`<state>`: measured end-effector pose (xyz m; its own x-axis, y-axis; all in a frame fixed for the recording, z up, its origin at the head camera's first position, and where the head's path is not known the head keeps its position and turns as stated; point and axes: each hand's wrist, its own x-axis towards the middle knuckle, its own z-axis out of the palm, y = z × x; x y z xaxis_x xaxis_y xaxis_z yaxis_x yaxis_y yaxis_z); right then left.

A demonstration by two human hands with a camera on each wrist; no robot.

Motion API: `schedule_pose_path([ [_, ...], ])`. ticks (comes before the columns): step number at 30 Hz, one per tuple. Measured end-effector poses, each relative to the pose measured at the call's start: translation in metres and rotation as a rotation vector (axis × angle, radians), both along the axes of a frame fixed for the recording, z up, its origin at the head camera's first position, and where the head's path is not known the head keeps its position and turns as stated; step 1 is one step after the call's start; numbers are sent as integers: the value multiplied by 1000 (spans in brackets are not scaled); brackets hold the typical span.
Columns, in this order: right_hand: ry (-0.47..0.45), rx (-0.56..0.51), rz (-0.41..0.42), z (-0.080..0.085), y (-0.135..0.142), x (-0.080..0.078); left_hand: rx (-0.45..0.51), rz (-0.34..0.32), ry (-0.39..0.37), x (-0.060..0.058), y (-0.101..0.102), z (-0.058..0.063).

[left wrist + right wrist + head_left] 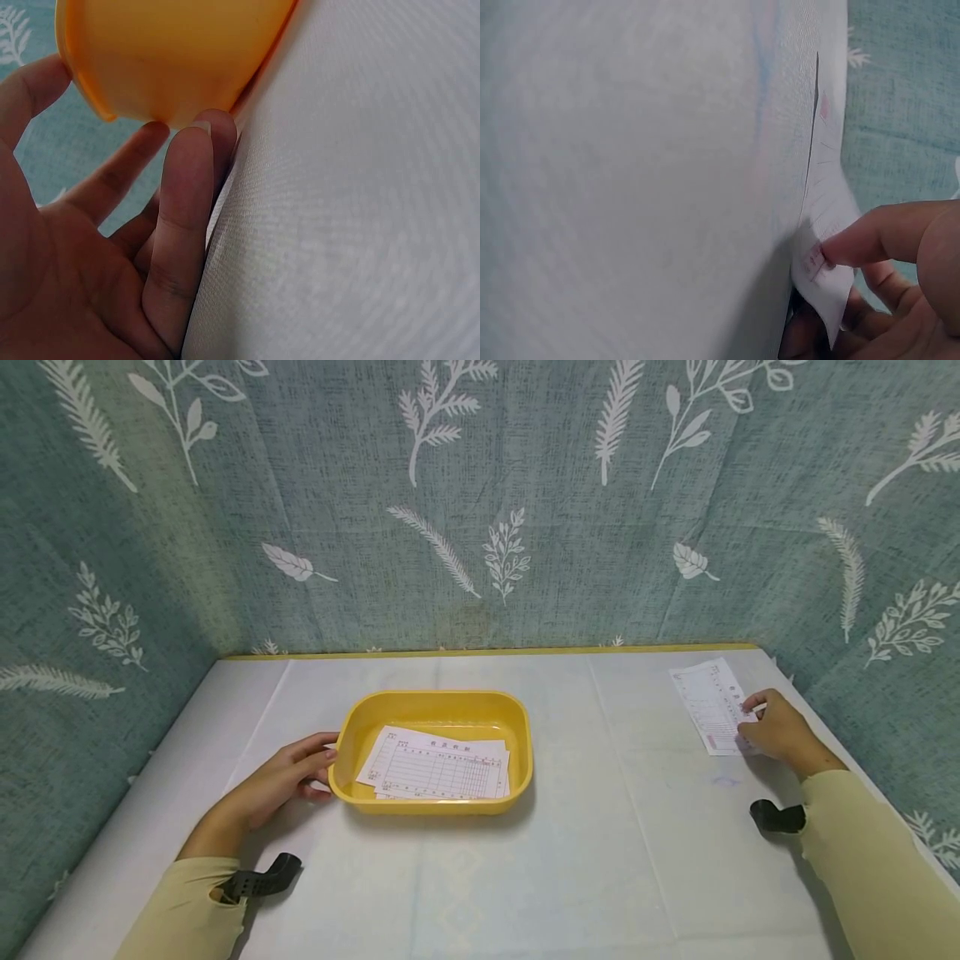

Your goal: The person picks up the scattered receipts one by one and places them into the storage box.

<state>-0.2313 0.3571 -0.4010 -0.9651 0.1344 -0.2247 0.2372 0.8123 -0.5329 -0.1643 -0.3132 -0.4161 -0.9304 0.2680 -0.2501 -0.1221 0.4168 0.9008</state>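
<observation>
A yellow plastic tray (431, 807) stands left of the table's middle, with several printed paper forms (442, 768) lying loosely overlapped inside. My left hand (288, 777) rests against its left end. In the left wrist view, fingertips touch the tray's outer wall (172, 60), and the thumb lies low by the cloth. Far to the right, my right hand (780, 735) pinches the edge of another printed form (708, 702). The right wrist view shows the thumb on the upper face of this form (829, 202), its near end bent up and fingers partly hidden beneath.
A white cloth (585, 868) covers the table, with a yellow strip (600, 649) along its back edge. Green leaf-patterned fabric (480, 510) hangs behind and on both sides. Black wrist mounts (262, 878) stick out from both sleeves.
</observation>
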Motion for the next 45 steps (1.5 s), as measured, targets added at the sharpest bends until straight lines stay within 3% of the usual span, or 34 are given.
schedule_pose_path([
  [15,135,-7,12,0,-15,9,-11,2,-7,-1,2,2],
  [26,338,-32,2,6,-33,11,-7,6,-5,1,3,4],
  [45,406,-67,33,22,-75,23,16,-18,26,1,0,0],
])
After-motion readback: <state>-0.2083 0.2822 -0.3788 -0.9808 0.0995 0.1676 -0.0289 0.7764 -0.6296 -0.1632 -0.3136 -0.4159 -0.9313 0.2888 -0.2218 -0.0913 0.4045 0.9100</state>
